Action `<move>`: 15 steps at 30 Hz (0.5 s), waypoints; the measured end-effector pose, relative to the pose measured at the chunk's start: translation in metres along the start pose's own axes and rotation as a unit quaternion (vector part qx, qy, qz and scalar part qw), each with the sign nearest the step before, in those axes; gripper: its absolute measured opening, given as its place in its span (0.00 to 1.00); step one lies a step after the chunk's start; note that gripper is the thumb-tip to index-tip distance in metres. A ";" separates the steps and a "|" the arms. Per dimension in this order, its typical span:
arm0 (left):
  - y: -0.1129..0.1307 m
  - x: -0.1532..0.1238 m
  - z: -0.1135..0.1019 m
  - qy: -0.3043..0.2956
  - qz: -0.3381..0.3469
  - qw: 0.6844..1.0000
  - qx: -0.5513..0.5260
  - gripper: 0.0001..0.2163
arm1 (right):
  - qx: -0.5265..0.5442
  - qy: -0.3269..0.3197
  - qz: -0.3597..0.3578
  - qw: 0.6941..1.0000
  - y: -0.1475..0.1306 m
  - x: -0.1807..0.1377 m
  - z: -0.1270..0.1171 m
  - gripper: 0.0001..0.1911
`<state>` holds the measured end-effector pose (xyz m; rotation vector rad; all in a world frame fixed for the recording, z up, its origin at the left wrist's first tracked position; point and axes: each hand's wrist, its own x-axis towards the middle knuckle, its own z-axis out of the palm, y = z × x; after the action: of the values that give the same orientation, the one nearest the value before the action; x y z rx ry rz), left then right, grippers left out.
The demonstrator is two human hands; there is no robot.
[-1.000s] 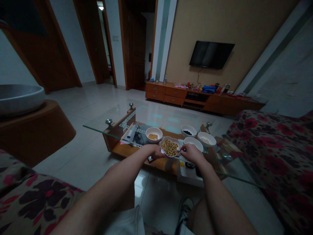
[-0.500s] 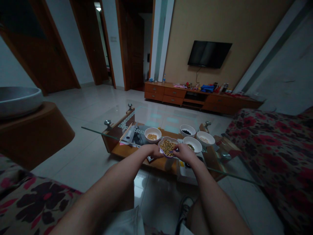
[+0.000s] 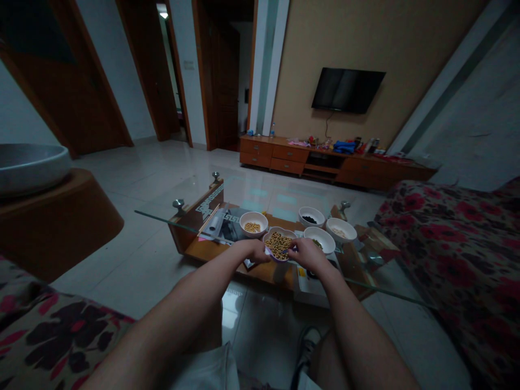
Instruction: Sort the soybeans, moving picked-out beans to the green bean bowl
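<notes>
A scalloped, pale purple bowl (image 3: 280, 260) of round yellowish beans (image 3: 278, 244) sits at the near edge of the glass table. My left hand (image 3: 258, 251) grips its left rim, thumb toward the beans. My right hand (image 3: 299, 251) is over the bowl's right side, fingertips pinched together at the beans; what lies between them is too small to make out. Just beyond stand a white bowl of yellow kernels (image 3: 253, 218), a white bowl of dark beans (image 3: 312, 212), a white bowl of greenish bits (image 3: 326, 241) and a white bowl of pale pieces (image 3: 346, 227).
Under the glass tabletop (image 3: 162, 218) is a wooden shelf with papers (image 3: 223, 223) and a white box (image 3: 312, 292). Flowered sofas (image 3: 447, 244) flank the table. A large basin (image 3: 34, 168) stands on a stool at left. A low cabinet (image 3: 284, 154) holds clutter beneath a television (image 3: 348, 90).
My right hand's fingers have shifted very slightly at the right side of the bowl. My left hand keeps its grip, and the bowls stay in place.
</notes>
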<state>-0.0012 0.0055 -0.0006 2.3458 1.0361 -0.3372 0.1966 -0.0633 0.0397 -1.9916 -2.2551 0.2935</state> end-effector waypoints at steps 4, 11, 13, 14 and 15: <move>-0.002 0.002 0.001 -0.001 -0.004 1.000 0.010 0.20 | -0.002 -0.003 0.002 1.000 0.000 -0.001 -0.001 0.11; 0.001 0.000 -0.001 -0.016 -0.013 1.000 0.004 0.21 | 0.000 -0.013 0.007 1.000 -0.003 -0.002 -0.004 0.11; 0.002 -0.001 -0.002 -0.013 -0.010 1.000 0.005 0.20 | 0.001 -0.014 0.006 1.000 -0.004 -0.002 -0.005 0.11; 0.002 -0.001 -0.002 -0.008 -0.005 1.000 0.005 0.20 | 0.001 -0.014 0.006 1.000 -0.004 -0.002 -0.005 0.11; 0.002 -0.001 -0.002 -0.006 -0.001 1.000 0.006 0.20 | 0.001 -0.014 0.007 1.000 -0.004 -0.002 -0.005 0.11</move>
<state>-0.0008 0.0050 0.0022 2.3503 1.0337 -0.3582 0.1942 -0.0652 0.0454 -2.0154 -2.2583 0.3271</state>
